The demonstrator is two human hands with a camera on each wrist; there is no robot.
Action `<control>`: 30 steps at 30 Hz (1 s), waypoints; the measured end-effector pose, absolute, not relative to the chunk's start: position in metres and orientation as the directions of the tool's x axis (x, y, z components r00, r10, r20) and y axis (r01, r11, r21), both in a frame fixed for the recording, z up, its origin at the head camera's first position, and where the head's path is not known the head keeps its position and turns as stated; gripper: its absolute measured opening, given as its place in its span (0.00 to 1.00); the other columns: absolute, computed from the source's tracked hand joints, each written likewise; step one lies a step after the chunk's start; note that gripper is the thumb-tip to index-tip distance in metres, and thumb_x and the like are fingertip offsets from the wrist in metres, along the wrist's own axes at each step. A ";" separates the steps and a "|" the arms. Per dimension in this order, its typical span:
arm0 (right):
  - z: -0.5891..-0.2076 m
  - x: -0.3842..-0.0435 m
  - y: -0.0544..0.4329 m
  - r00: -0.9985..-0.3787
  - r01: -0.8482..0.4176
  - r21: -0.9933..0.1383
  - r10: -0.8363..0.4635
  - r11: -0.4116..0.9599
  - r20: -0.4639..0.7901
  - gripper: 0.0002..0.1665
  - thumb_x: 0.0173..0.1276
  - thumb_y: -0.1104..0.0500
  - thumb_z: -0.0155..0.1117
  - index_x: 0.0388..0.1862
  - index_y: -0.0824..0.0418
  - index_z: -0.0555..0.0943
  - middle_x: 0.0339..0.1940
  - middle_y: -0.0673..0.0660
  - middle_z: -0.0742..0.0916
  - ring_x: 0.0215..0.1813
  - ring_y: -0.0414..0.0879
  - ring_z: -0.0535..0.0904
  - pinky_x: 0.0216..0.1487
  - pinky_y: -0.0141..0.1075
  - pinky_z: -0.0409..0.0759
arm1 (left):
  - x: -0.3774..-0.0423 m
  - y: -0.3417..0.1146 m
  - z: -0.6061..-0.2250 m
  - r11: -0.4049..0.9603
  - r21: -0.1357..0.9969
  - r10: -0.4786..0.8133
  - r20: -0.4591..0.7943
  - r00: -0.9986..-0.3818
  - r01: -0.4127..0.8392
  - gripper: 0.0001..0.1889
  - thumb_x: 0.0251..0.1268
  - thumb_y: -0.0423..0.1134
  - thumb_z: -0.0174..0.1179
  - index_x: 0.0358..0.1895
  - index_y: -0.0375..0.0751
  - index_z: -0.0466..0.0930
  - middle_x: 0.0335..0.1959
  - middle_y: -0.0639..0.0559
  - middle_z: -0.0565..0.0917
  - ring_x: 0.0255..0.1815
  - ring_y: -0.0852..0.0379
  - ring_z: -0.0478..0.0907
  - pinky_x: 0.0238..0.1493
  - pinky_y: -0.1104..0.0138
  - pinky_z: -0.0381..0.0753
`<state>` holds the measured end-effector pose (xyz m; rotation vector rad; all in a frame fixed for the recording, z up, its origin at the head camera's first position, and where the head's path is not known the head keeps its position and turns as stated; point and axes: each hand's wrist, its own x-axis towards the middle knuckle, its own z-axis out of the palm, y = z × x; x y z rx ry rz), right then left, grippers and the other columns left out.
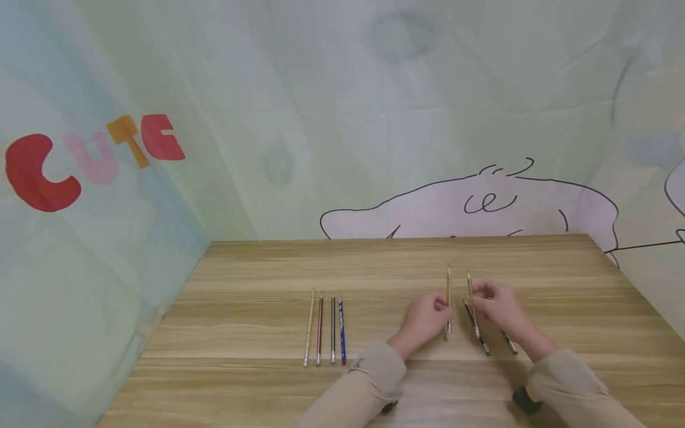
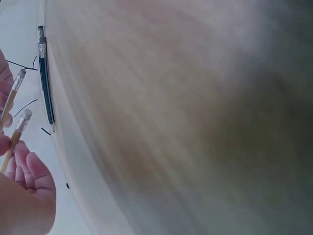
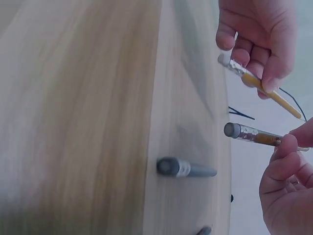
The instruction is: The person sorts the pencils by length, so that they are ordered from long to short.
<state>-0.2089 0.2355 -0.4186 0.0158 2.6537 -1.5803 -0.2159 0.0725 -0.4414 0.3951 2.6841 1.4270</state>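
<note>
Head view: I see the left hand (image 1: 424, 319) pinching a yellow pencil (image 1: 448, 284) right of the blue pencil (image 1: 343, 336). Farther right of it, the right hand (image 1: 501, 307), apart from the left, pinches a golden pencil (image 1: 470, 289). Both grip the shaft, seemingly for control. Two dark pencils (image 1: 484, 343) lie rightward too; leftward, a black pencil (image 1: 333, 333), red pencil (image 1: 320, 328) and pale yellow pencil (image 1: 310, 324) lie spaced, likely for easy telling apart.

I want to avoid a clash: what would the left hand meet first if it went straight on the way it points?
Likely the pencil held in the right hand, toward its tip, since the left hand points forward and to the right. Depth is unclear, so it might miss.
</note>
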 end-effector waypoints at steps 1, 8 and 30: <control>-0.418 -0.209 0.234 -0.998 0.041 -0.887 -0.018 0.459 -0.056 0.18 0.55 0.68 0.53 0.45 0.76 0.68 0.24 0.50 0.76 0.20 0.36 0.70 0.22 0.29 0.72 | -0.216 0.072 -0.442 0.530 0.826 0.260 0.058 -0.964 0.192 0.05 0.47 0.36 0.59 0.30 0.43 0.78 0.25 0.57 0.82 0.25 0.69 0.75 0.29 0.78 0.72; -0.417 -0.206 0.227 -0.997 0.045 -0.933 -0.040 0.356 -0.063 0.20 0.55 0.68 0.54 0.46 0.77 0.66 0.23 0.49 0.75 0.20 0.36 0.69 0.21 0.28 0.71 | -0.216 0.071 -0.441 0.512 0.838 0.252 0.065 -0.966 0.190 0.05 0.47 0.36 0.59 0.30 0.43 0.78 0.25 0.57 0.81 0.25 0.69 0.74 0.29 0.79 0.71; -0.422 -0.207 0.216 -0.999 0.012 -0.953 -0.044 0.303 -0.026 0.18 0.59 0.68 0.53 0.46 0.77 0.67 0.21 0.46 0.75 0.17 0.35 0.68 0.17 0.28 0.67 | -0.216 0.069 -0.445 0.489 0.852 0.271 0.055 -0.961 0.187 0.05 0.49 0.37 0.61 0.31 0.43 0.78 0.26 0.55 0.82 0.26 0.69 0.74 0.30 0.79 0.71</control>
